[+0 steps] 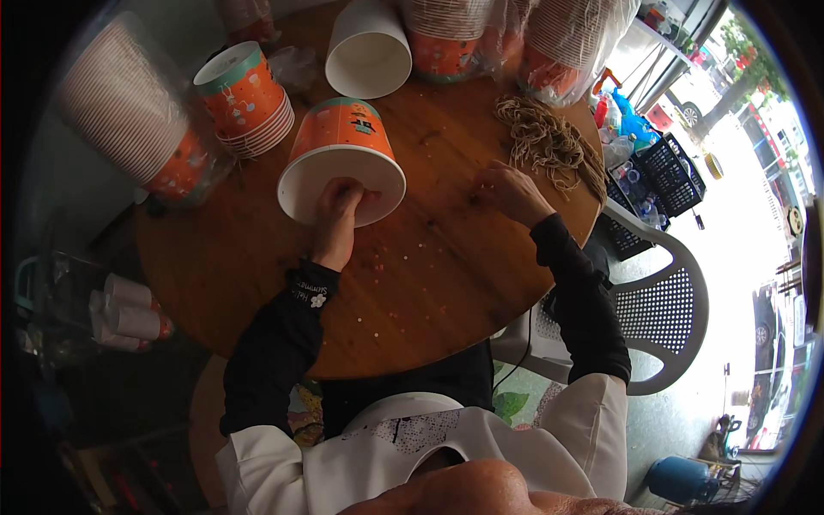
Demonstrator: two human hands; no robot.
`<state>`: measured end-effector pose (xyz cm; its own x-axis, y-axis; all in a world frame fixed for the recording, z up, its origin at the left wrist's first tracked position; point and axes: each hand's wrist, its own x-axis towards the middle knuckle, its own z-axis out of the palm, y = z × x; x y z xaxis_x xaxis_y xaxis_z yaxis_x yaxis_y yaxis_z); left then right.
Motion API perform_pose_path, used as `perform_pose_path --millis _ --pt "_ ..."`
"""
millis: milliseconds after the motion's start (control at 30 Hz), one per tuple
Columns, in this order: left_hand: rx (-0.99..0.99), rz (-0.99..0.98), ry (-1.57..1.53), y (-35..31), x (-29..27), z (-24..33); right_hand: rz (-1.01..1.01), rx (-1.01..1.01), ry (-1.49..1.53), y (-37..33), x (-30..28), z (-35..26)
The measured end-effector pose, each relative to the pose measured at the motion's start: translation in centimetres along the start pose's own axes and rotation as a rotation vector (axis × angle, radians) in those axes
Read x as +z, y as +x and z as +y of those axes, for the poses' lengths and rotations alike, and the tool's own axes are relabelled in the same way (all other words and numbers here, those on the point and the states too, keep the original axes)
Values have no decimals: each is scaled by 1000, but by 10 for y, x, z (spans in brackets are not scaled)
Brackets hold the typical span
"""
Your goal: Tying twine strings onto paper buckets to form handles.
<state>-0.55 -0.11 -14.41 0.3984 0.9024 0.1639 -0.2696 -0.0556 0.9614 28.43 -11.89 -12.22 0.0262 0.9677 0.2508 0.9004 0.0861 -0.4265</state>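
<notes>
An orange paper bucket point(342, 137) with a green band around its base lies tilted on the table, its wide white mouth toward me. My left hand point(337, 210) reaches over the lower rim into that mouth, fingers bent against the white inside, gripping it. To the right, my right hand point(512, 190) hovers over the wood with fingertips drawn together; whatever is between them is too small to make out. Just beyond it lies a tangled heap of tan string point(549, 142).
A round wooden table point(438, 283) carries a white bucket point(369, 56), a short inverted orange stack point(245, 99) and tall plastic-wrapped stacks point(137, 112). Small pale specks dot the wood. A plastic chair point(657, 313) and black crates point(669, 176) stand at the right.
</notes>
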Motion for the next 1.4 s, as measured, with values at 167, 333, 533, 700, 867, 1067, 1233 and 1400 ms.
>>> perform_pose_path --millis 167,333,533,700,867,1067,1233,1400 --pt "76 -48 248 -25 7 9 -4 -17 -80 -5 8 -21" --pt "122 -399 382 -57 35 12 120 -71 323 -34 4 -102" --pt "-6 -415 361 -66 57 11 119 -58 372 -47 7 -118" --pt "243 -357 462 -69 66 15 110 5 448 -55 11 -114" --pt "338 -334 499 -71 67 11 146 119 538 -60 11 -116" --pt "490 -318 555 -70 68 4 153 173 729 -64 21 -105" --pt "528 -367 688 -67 62 -2 62 267 850 -64 29 -98" --pt "682 -281 895 -43 48 -2 329 548 1400 -53 32 -85"
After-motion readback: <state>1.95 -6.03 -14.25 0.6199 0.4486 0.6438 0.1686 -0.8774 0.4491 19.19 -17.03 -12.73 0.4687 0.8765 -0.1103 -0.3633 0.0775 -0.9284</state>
